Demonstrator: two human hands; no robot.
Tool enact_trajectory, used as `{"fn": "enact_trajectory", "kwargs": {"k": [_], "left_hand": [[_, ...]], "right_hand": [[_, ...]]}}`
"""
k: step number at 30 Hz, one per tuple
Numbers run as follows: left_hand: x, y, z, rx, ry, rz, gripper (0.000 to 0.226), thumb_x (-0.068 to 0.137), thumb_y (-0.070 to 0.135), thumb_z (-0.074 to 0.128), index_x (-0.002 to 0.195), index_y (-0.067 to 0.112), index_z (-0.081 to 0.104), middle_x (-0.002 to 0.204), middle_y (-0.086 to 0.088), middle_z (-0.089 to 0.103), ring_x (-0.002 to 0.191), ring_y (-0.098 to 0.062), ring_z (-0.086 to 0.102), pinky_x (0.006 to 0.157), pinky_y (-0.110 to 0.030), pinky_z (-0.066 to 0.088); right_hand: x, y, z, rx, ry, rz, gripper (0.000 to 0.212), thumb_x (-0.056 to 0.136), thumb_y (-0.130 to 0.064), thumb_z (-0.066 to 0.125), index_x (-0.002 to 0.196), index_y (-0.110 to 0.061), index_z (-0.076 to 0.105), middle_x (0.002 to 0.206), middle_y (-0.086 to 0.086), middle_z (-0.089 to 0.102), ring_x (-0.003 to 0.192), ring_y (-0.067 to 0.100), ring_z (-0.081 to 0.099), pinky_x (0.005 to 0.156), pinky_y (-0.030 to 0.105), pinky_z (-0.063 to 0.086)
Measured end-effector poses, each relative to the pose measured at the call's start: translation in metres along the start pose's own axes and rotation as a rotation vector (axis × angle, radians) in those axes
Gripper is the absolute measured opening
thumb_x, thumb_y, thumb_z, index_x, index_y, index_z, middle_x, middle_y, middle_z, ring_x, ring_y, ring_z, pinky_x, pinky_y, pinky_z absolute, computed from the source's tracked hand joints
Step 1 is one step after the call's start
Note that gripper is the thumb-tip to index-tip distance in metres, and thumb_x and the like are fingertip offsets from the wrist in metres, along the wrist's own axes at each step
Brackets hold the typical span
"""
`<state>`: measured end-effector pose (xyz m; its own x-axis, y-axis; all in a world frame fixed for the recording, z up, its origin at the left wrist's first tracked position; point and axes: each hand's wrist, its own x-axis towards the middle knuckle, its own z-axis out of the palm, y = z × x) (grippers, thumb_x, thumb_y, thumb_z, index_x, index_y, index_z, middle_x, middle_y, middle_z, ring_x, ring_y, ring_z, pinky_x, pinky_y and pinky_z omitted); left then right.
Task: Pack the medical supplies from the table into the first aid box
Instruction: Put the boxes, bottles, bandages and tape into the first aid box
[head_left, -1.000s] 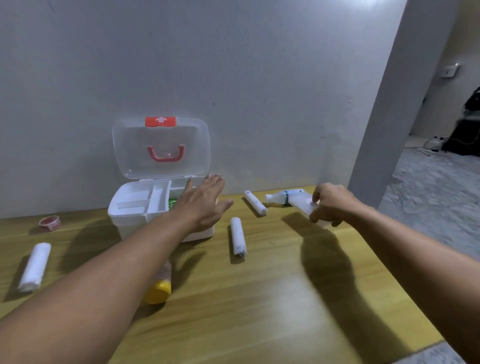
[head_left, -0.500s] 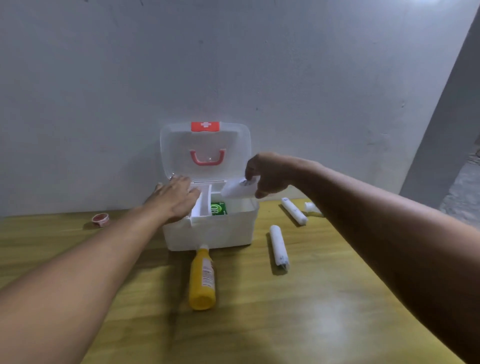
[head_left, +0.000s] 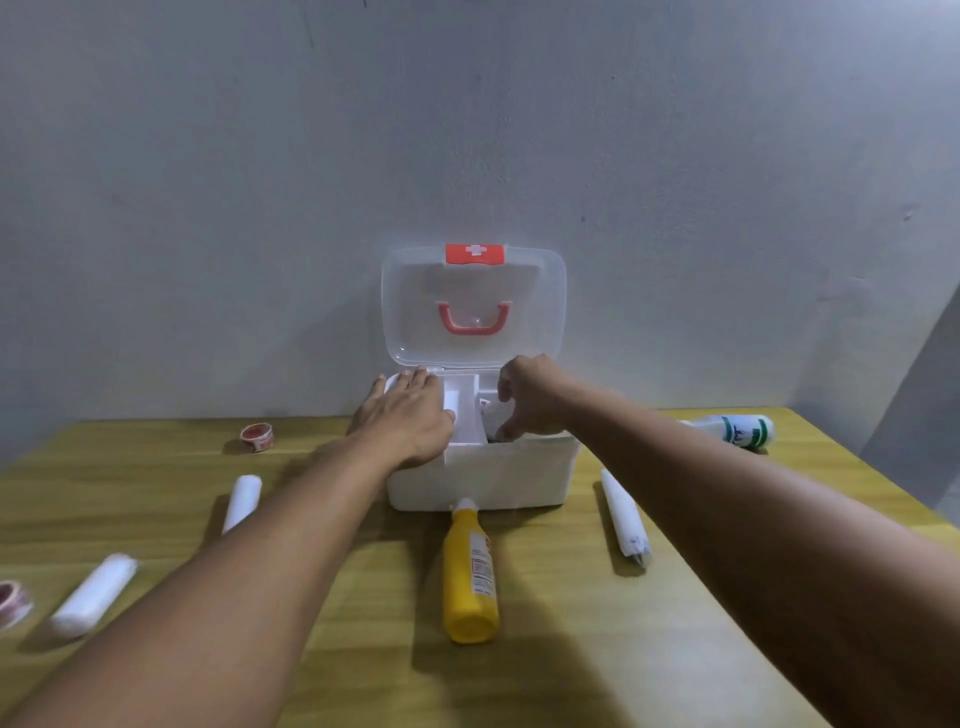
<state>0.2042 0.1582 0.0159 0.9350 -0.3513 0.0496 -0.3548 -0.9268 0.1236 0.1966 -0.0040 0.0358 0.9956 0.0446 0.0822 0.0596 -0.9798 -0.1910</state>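
I see the first aid box (head_left: 480, 473) open on the surface (head_left: 571, 649). My left hand (head_left: 410, 415) lies flat and released on its left tray; my right hand (head_left: 530, 402) curls inside the right compartment, grasp unclear.

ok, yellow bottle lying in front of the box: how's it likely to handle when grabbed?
The yellow bottle lies on its side, round-bodied, so a nudge would probably roll it. It looks like rigid plastic, likely firm to grip. The glossy surface may be slightly slippery.
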Motion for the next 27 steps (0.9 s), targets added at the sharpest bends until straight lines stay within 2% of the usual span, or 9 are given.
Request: {"fn": "enact_trajectory", "kwargs": {"k": [3, 6, 11, 15, 18, 20, 22, 25, 27], "left_hand": [[0.001, -0.001, 0.001, -0.003, 0.006, 0.001, 0.06, 0.1, 0.03, 0.026, 0.154, 0.011, 0.01, 0.164, -0.006, 0.003, 0.152, -0.018, 0.003, 0.122, -0.039, -0.001], [0.002, -0.002, 0.001, -0.008, 0.007, -0.003, 0.06, 0.099, 0.029, 0.025, 0.154, 0.011, 0.011, 0.165, -0.005, 0.003, 0.152, -0.017, 0.004, 0.121, -0.039, -0.002], [0.001, -0.002, 0.002, -0.003, 0.007, 0.005, 0.06, 0.1, 0.03, 0.024, 0.154, 0.013, 0.008, 0.165, -0.005, 0.001, 0.152, -0.017, 0.002, 0.122, -0.04, -0.003], [0.001, -0.002, 0.003, -0.009, 0.01, 0.015, 0.059, 0.099, 0.03, 0.025, 0.154, 0.012, 0.011, 0.165, -0.006, 0.003, 0.152, -0.019, 0.004, 0.122, -0.04, -0.001], [0.003, -0.004, 0.002, -0.028, 0.031, 0.022, 0.055, 0.098, 0.029, 0.028, 0.148, 0.007, 0.027, 0.161, -0.01, 0.02, 0.149, -0.025, 0.016, 0.121, -0.044, 0.008], [0.003, -0.003, -0.003, -0.015, 0.038, 0.026, 0.047, 0.096, 0.026, 0.03, 0.136, 0.004, 0.039, 0.148, -0.013, 0.038, 0.14, -0.03, 0.03, 0.117, -0.049, 0.02], [0.002, 0.002, -0.01, 0.018, 0.047, 0.034, 0.041, 0.095, 0.023, 0.03, 0.127, 0.003, 0.045, 0.139, -0.015, 0.045, 0.133, -0.032, 0.036, 0.112, -0.05, 0.026], [0.001, 0.019, -0.016, -0.022, 0.076, 0.079, 0.039, 0.097, 0.023, 0.03, 0.126, 0.003, 0.047, 0.137, -0.015, 0.048, 0.128, -0.032, 0.04, 0.108, -0.047, 0.031], [0.003, 0.029, -0.014, -0.055, 0.089, 0.124, 0.036, 0.097, 0.025, 0.031, 0.119, 0.003, 0.049, 0.13, -0.015, 0.051, 0.122, -0.03, 0.043, 0.106, -0.046, 0.032]], "right_hand": [[-0.003, 0.003, 0.004, 0.098, 0.078, 0.068, 0.055, 0.061, -0.031, 0.09, 0.1, -0.001, 0.065, 0.094, 0.015, 0.069, 0.084, 0.029, 0.066, 0.077, 0.042, 0.058], [-0.003, 0.006, 0.003, 0.181, 0.056, 0.102, 0.05, 0.062, -0.024, 0.09, 0.096, 0.001, 0.064, 0.084, 0.016, 0.073, 0.072, 0.027, 0.073, 0.072, 0.043, 0.06], [0.001, 0.004, 0.01, 0.191, 0.023, 0.05, 0.037, 0.069, -0.009, 0.084, 0.102, -0.002, 0.068, 0.096, 0.012, 0.069, 0.083, 0.028, 0.068, 0.074, 0.034, 0.058], [0.005, 0.009, 0.013, 0.17, 0.073, 0.012, 0.025, 0.077, 0.006, 0.066, 0.099, -0.003, 0.071, 0.099, 0.013, 0.071, 0.091, 0.03, 0.067, 0.081, 0.041, 0.059], [-0.002, 0.016, 0.002, 0.201, 0.196, -0.017, 0.026, 0.079, 0.009, 0.06, 0.098, -0.003, 0.072, 0.1, 0.014, 0.073, 0.093, 0.029, 0.068, 0.085, 0.04, 0.057], [-0.01, 0.027, -0.012, 0.262, 0.307, -0.012, 0.023, 0.08, 0.008, 0.061, 0.095, -0.003, 0.074, 0.096, 0.014, 0.075, 0.09, 0.028, 0.069, 0.084, 0.04, 0.057], [-0.02, 0.044, -0.027, 0.293, 0.39, 0.005, 0.02, 0.08, 0.006, 0.06, 0.09, -0.003, 0.075, 0.091, 0.015, 0.076, 0.087, 0.028, 0.071, 0.085, 0.04, 0.056], [-0.036, 0.079, -0.041, 0.253, 0.388, 0.084, 0.018, 0.08, 0.003, 0.061, 0.088, -0.004, 0.076, 0.09, 0.016, 0.076, 0.083, 0.026, 0.07, 0.085, 0.038, 0.056], [-0.044, 0.106, -0.04, 0.165, 0.333, 0.151, 0.018, 0.08, 0.001, 0.063, 0.088, -0.005, 0.077, 0.093, 0.015, 0.076, 0.086, 0.026, 0.069, 0.08, 0.029, 0.052]]}}
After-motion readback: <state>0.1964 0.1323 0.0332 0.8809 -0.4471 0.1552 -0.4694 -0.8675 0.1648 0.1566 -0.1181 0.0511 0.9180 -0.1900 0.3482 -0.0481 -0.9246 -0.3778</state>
